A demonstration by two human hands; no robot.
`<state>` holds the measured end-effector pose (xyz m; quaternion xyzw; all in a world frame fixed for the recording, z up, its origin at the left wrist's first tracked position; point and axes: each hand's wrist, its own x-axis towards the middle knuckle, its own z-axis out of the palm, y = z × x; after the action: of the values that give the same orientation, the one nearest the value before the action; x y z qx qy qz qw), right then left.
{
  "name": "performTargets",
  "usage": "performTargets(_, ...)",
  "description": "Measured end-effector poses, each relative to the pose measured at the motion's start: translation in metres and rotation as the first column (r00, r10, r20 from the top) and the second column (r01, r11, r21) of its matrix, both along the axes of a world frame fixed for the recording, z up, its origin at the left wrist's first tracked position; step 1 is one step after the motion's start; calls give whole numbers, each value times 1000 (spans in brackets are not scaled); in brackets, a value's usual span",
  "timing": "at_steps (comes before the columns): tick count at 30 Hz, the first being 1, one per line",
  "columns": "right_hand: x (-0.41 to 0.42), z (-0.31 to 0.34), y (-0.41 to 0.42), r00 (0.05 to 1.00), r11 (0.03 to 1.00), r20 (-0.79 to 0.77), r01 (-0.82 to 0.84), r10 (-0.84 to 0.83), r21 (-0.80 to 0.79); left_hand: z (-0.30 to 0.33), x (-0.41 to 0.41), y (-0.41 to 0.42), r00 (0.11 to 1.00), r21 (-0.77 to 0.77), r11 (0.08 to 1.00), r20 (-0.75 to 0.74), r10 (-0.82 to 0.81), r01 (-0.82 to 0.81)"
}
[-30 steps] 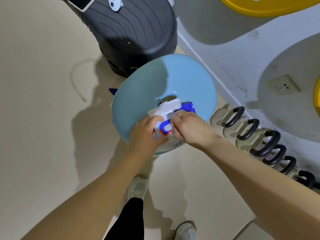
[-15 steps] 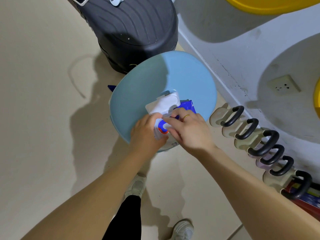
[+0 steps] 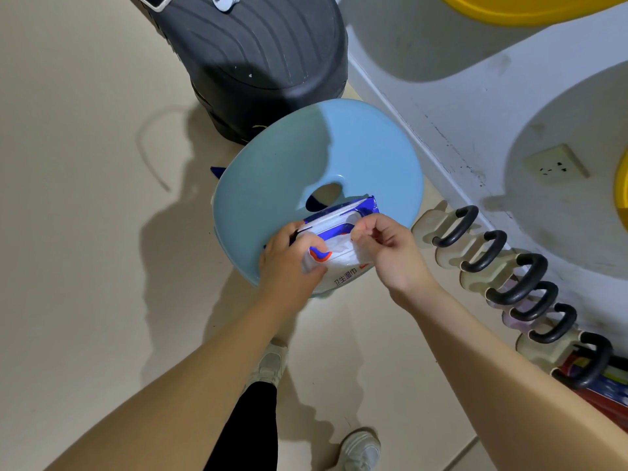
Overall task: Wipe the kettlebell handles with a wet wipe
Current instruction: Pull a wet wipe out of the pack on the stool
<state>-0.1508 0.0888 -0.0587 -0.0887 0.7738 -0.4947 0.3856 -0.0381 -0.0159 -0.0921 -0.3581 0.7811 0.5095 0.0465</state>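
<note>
Wet-wipe packet (image 3: 341,248): soft white pouch with blue band and red-and-blue emblem, dark printed characters along its near edge; it is lying on the near edge of the blue stool (image 3: 289,171), just on the near side of the stool's round centre hole, its near end overhanging the rim. Left hand (image 3: 289,263): it is gripping the packet's left end, thumb across the top. Right hand (image 3: 390,253): fingers curled narrow, thumb and forefinger pinching at the opening on top of the packet; whether a wipe is between them cannot be told. Kettlebells (image 3: 516,283): a row of pale-bodied weights with black loop handles, standing on the floor to the right of the stool, running along the foot of the wall toward the near right corner; handles upright, close together, untouched by either hand. Stool: round, light blue, smooth seat, part in shadow. Black ribbed unit (image 3: 265,52): it is standing beyond the stool, touching or just behind its far rim. Floor (image 3: 85,232): plain beige, smooth, carrying the person's shadow to the left of the stool. Wall (image 3: 475,107): pale grey, scuffed near its base, rising to the right of the stool, with a socket plate (image 3: 555,163). Yellow rounded shapes (image 3: 530,8) are showing at the top right.
</note>
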Motion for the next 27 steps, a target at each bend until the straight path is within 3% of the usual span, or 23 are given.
performTargets(4, 6, 8, 1, 996, 998, 88, 33, -29, -45, 0, -2, 2, 999, 2, 999, 3, 36, -36)
performTargets(10, 12, 23, 6, 970, 969, 27, 242, -241, -57, 6, -6, 11, 995, -92, 993, 61, 79, -74)
performTargets(16, 17, 30, 11, 840, 844, 157, 533, -519, -62, 4, -12, 21, 995, -278, 961, 95, 38, -10)
performTargets(19, 9, 33, 13, 871, 874, 87, 486, -484, -1, 0, -9, 28, 995, -330, 944, 85, 47, -16)
performTargets(22, 3, 36, 9, 902, 904, 64, 426, -428, 35, 4, -10, 31, 989, -288, 954, 91, 114, -84)
performTargets(27, 8, 36, 3, 962, 964, 64, 261, -264, 52, 17, -11, 34, 980, -241, 951, -100, 174, -193)
